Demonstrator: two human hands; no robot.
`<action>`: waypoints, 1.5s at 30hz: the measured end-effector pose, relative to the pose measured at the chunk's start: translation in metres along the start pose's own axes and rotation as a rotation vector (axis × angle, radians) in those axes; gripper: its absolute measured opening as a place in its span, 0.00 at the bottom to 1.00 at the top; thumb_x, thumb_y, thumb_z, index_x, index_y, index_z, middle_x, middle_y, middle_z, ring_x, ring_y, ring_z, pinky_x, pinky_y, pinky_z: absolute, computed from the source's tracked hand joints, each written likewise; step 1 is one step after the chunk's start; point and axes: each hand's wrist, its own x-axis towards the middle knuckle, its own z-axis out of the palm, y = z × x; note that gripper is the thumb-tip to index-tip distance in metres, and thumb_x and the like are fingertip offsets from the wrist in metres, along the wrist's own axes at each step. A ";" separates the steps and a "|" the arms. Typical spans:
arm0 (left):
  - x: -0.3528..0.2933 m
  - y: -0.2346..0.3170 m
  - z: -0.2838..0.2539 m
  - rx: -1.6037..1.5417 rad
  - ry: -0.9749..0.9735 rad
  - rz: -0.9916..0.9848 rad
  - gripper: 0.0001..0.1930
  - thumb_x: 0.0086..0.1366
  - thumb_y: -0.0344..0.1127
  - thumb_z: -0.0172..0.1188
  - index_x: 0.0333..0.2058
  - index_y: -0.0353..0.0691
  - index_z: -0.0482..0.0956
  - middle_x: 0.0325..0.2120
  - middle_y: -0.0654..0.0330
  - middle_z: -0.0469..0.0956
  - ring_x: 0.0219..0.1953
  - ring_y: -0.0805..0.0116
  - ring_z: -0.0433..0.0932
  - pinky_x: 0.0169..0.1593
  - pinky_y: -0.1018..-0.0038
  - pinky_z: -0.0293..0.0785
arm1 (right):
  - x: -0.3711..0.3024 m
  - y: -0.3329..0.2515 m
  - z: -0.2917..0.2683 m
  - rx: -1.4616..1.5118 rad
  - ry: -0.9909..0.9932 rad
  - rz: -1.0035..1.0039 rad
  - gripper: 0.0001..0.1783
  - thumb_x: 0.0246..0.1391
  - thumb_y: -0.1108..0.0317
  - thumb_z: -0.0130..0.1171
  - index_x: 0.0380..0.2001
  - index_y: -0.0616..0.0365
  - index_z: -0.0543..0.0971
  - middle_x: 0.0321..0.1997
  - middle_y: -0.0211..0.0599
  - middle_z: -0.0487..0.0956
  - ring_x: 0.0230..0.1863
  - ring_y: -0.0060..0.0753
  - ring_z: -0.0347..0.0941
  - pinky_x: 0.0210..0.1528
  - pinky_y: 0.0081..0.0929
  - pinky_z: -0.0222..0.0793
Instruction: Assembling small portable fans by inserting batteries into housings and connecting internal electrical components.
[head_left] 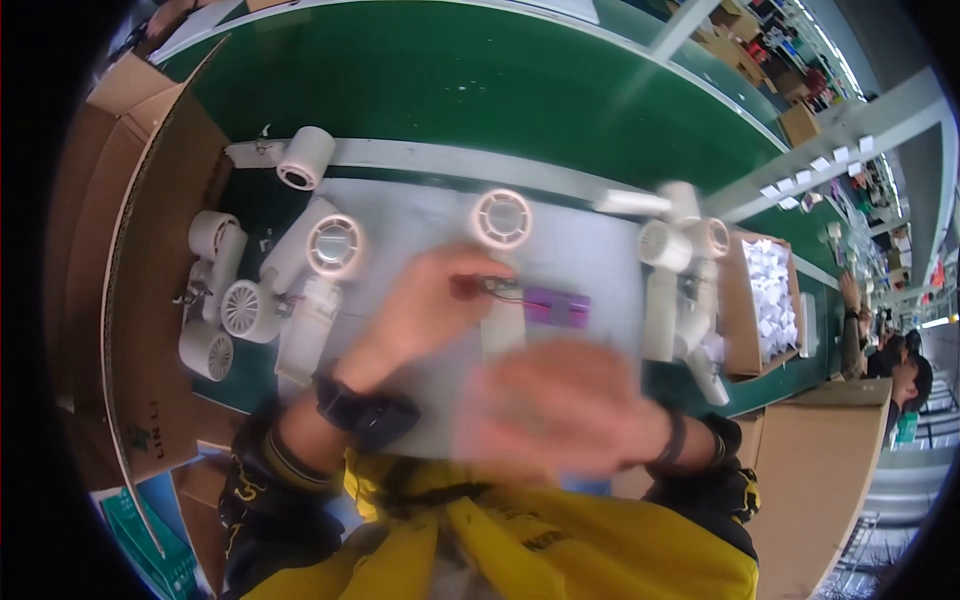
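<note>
In the middle of the mat lies a white handheld fan, its round head with a pinkish rim toward the far side. My left hand is closed around the fan's neck, fingertips beside a small circuit board that sits exposed there. Thin wires lead right from the board to a purple battery pack next to the handle. My right hand is nearer to me, over the handle's lower end and smeared by motion. Whether its fingers hold anything cannot be made out.
Several white fan bodies lie at the left beside a tall cardboard box. More fan parts are piled at the right, before a carton of small white pieces. A light mat covers the green bench. Another person sits far right.
</note>
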 end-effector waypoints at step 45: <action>0.004 0.005 0.000 0.292 0.085 0.179 0.14 0.55 0.28 0.68 0.42 0.41 0.85 0.42 0.49 0.82 0.32 0.58 0.84 0.35 0.72 0.79 | -0.045 0.065 -0.027 0.810 0.060 0.957 0.48 0.33 0.55 0.77 0.58 0.64 0.70 0.54 0.46 0.75 0.53 0.41 0.75 0.57 0.34 0.70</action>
